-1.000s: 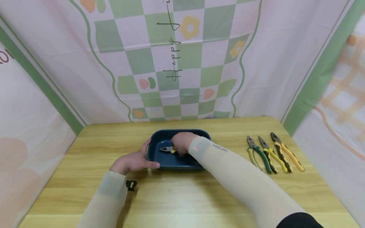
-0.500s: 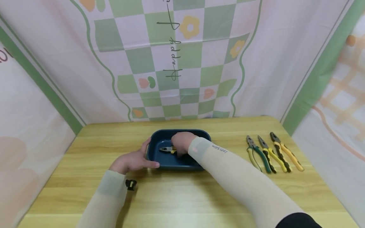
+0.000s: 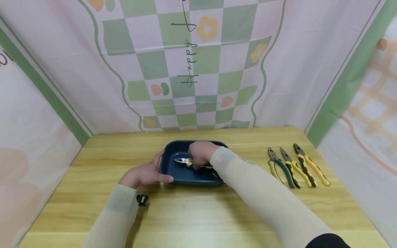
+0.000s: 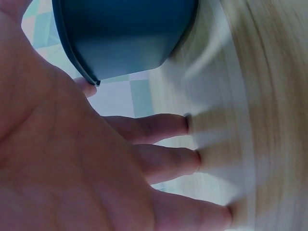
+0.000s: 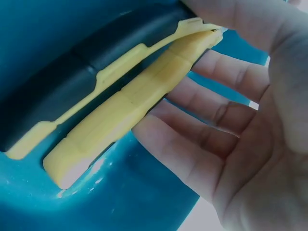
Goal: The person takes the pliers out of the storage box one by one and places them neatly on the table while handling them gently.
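In the head view, my left hand [image 3: 145, 175] rests at the left end of a dark blue bin [image 3: 186, 179], its thumb on the near rim. The left wrist view shows its fingers [image 4: 163, 161] extended, with several tips on the table and one by the bin's rim. My right hand [image 3: 201, 152] reaches into the bin and grips a pair of pliers [image 3: 184, 161] with black and yellow handles. Seen from the right wrist, the fingers lie along the yellow handle [image 5: 130, 106] and the thumb is near the pivot. The pliers' head points left; the hand partly hides them.
On the right of the wooden table [image 3: 192, 213] lie green-handled pliers [image 3: 280, 167], yellow-and-black long-nose pliers [image 3: 294, 167] and orange-yellow-and-black pliers [image 3: 311, 165], side by side. A patterned curtain [image 3: 198, 69] hangs behind the table.
My right hand has shifted slightly up and to the right in the head view, and the pliers' head has tilted a little, looking brighter. The left hand and bin stay put.
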Action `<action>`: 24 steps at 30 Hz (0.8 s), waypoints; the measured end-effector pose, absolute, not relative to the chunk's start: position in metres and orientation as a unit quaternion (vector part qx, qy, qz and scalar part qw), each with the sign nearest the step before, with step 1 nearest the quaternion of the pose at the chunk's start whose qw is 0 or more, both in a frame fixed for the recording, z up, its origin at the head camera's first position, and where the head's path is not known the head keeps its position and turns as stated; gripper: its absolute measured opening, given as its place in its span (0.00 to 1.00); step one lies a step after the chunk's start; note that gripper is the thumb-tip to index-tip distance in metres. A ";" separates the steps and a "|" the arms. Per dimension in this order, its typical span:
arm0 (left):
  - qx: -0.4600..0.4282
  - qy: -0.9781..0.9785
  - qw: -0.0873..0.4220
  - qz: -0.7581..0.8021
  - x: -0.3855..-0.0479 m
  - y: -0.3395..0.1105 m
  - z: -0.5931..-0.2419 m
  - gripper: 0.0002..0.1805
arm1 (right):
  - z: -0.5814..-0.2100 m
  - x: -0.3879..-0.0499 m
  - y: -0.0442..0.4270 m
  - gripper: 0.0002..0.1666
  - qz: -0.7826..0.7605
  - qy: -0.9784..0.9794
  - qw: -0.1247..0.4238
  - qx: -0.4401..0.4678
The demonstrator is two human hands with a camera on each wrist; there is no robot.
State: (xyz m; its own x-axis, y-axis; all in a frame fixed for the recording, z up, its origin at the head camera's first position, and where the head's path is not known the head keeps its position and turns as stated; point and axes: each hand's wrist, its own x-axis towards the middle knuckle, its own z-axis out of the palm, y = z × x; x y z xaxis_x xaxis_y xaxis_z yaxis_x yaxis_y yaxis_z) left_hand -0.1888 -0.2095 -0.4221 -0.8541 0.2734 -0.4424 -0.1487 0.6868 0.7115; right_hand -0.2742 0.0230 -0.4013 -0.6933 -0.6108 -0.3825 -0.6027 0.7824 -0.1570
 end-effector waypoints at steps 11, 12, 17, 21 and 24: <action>0.052 0.883 0.263 0.384 -0.189 -0.211 -0.422 0.70 | -0.395 -0.280 0.037 0.17 -0.102 0.907 0.213 -0.348; 0.051 0.883 0.266 0.383 -0.190 -0.211 -0.423 0.71 | -0.394 -0.280 0.038 0.15 -0.114 0.906 0.211 -0.349; 0.036 0.883 0.273 0.380 -0.195 -0.213 -0.430 0.74 | -0.391 -0.283 0.048 0.13 -0.159 0.903 0.206 -0.342; 0.028 0.885 0.266 0.382 -0.196 -0.213 -0.433 0.75 | -0.390 -0.286 0.058 0.12 -0.218 0.894 0.220 -0.323; 0.031 0.885 0.263 0.382 -0.194 -0.211 -0.431 0.74 | -0.388 -0.288 0.066 0.13 -0.277 0.879 0.244 -0.301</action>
